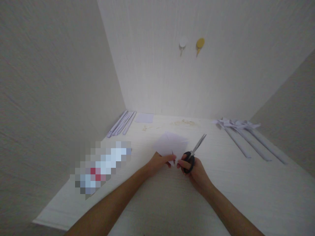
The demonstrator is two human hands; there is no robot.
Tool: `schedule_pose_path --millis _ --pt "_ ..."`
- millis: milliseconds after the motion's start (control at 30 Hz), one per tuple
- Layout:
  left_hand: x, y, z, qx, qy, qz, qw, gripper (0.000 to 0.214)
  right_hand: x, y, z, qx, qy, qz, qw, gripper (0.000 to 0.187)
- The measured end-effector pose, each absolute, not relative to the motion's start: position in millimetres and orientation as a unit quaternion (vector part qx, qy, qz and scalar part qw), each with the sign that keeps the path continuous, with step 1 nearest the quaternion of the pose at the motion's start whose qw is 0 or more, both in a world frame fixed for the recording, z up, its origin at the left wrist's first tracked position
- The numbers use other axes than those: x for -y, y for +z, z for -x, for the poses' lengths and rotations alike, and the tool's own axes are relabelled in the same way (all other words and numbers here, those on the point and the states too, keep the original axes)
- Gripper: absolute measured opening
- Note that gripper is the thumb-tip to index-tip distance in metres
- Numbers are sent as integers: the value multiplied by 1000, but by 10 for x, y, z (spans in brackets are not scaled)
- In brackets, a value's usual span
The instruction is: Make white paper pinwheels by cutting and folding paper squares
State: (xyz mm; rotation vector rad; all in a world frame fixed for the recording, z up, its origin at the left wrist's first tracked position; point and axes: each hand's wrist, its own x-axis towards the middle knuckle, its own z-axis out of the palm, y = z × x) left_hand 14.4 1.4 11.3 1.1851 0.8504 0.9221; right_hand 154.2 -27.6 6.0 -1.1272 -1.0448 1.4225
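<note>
My left hand (161, 161) is closed in a pinch on the near edge of a folded white paper sheet (171, 143), held just above the white table (246, 183). My right hand (193, 168) is wrapped round the black handles of a pair of scissors (194, 150). The scissor blades point up and to the right, away from the paper. The fingertips of both hands nearly meet at the paper's lower edge.
Several rolled white paper sticks (121, 123) lie at the back left beside a flat paper square (144, 118). More paper sticks with folded ends (246, 136) lie at the back right. A blurred-out object (100, 165) rests on the left. Two hooks (192, 44) hang on the back wall.
</note>
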Motion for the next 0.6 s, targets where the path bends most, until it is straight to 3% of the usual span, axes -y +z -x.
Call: schedule_pose_path --millis 600 --pt "-1 135 -178 -405 421 -501 639 12 293 90 -1533 472 554 483 488 18"
